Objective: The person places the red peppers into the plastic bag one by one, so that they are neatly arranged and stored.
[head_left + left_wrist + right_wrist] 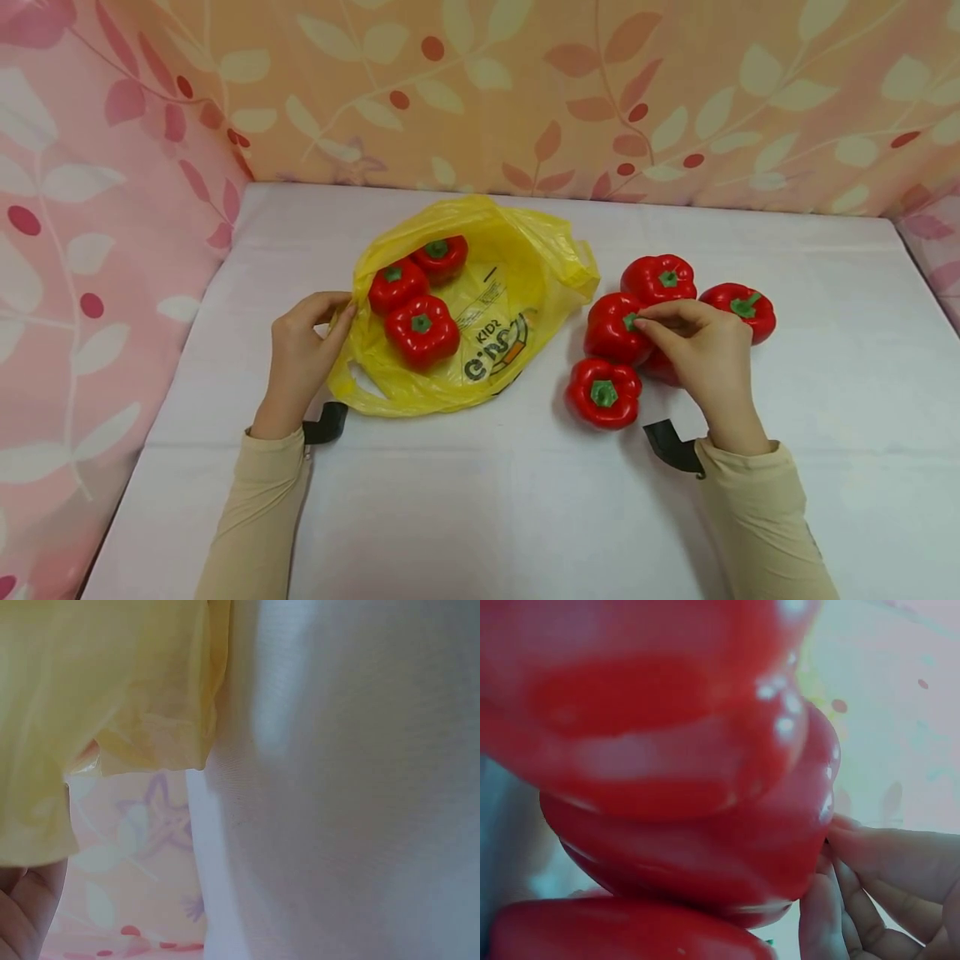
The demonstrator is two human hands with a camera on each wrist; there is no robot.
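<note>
On the left, my left hand (303,354) pinches the edge of a yellow plastic bag (525,250), whose mouth gapes toward me. Three red bell peppers lie inside it, the nearest (423,333) with its green stem facing up. My right hand (708,358) pinches the green stem of a red bell pepper (611,333) in the group right of the bag. The right wrist view shows fingertips (840,825) at the top of that pepper (705,862). In the left wrist view, the bag (135,682) hides most of the left fingers.
Around the pinched pepper stand other bell peppers: one in front (600,408), one behind (652,283), one at right (738,312), and one (662,368) partly hidden by the hand. A white cloth (465,500) covers the table. Leaf-patterned fabric (525,100) hangs behind and at the sides.
</note>
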